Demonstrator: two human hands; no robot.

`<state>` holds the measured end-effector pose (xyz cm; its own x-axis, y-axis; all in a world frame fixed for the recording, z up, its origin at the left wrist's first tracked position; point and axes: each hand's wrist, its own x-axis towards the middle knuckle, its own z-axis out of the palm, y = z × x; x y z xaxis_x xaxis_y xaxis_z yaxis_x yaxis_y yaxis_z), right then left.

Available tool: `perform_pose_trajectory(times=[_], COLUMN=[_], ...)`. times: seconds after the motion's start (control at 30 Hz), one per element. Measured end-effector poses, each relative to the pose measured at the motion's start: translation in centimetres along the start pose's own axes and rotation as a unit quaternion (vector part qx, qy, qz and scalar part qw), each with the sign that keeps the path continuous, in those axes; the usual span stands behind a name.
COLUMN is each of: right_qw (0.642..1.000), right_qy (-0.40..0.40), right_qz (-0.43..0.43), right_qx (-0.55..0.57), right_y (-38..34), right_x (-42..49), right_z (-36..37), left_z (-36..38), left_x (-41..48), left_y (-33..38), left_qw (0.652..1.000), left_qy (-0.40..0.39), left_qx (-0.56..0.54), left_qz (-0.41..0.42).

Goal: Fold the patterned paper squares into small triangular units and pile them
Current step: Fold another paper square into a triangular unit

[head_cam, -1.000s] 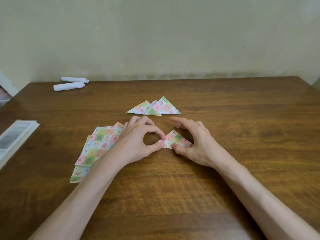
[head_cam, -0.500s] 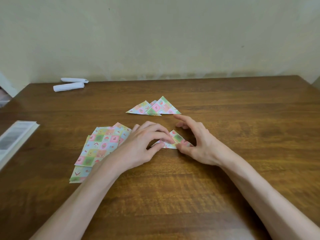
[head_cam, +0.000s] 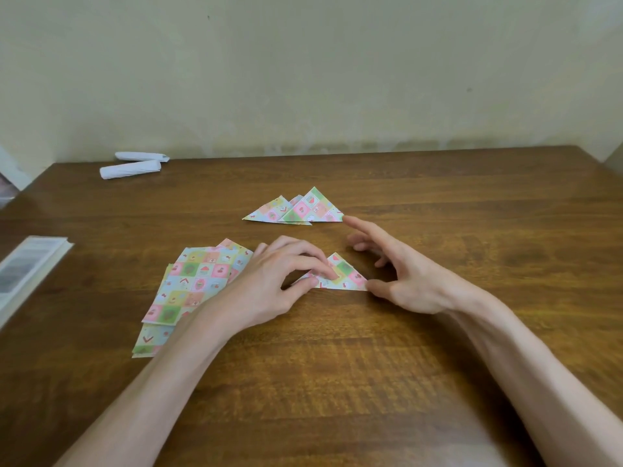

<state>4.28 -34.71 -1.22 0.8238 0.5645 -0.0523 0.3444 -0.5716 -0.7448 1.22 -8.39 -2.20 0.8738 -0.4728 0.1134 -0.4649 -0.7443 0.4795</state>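
Note:
A small folded triangle (head_cam: 348,276) of pastel checked paper lies on the wooden table (head_cam: 472,230) in front of me. My left hand (head_cam: 269,281) has its fingers curled over the triangle's left half, index tip and thumb pinching it. My right hand (head_cam: 411,278) is spread with straight fingers; its thumb tip touches the triangle's right corner and its index finger points toward the pile. That pile of folded triangles (head_cam: 303,208) lies farther back, overlapping. A fanned stack of unfolded patterned squares (head_cam: 192,284) sits to the left, partly under my left wrist.
Two white rolled papers (head_cam: 131,168) lie at the table's far left by the wall. A pale flat book or box (head_cam: 27,267) overhangs the left edge. The wall closes off the far side of the table.
My right hand has opened and lifted its fingers off the triangle, the index finger stretching toward the pile. My left hand has slid further right over the triangle, which now lies flatter.

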Motion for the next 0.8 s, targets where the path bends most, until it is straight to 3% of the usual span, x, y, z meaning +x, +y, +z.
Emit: perform_pose_trajectory(times=[0.3,0.43,0.47,0.53,0.6,0.8], right_qw=[0.997,0.988,0.987,0.987,0.977,0.976], right_qy=[-0.056,0.065,0.106,0.161,0.157,0.161], right_qz=[-0.012,-0.005,-0.006,-0.010,-0.011,-0.021], right_qx=[0.057,0.142,0.124,-0.013,-0.143,-0.143], right_y=[0.6,-0.1,-0.2,-0.2,-0.1,-0.5], right_x=[-0.4,-0.3,-0.1,0.1,0.1,0.2], right_z=[-1.4,-0.8,-0.5,-0.1,0.6,2.1], left_z=[0.1,0.3,0.4,0.4,0.4,0.2], left_x=[0.1,-0.1,-0.1,-0.1,-0.1,-0.3], left_y=[-0.1,-0.2,-0.1,0.0,0.3,0.7], left_qw=[1.000,0.998,0.997,0.995,0.995,0.993], left_qy=[0.012,0.043,0.049,0.064,0.075,0.095], left_qx=[-0.019,-0.028,-0.037,-0.048,-0.039,0.021], left_qz=[-0.007,-0.030,-0.040,-0.051,-0.058,-0.074])
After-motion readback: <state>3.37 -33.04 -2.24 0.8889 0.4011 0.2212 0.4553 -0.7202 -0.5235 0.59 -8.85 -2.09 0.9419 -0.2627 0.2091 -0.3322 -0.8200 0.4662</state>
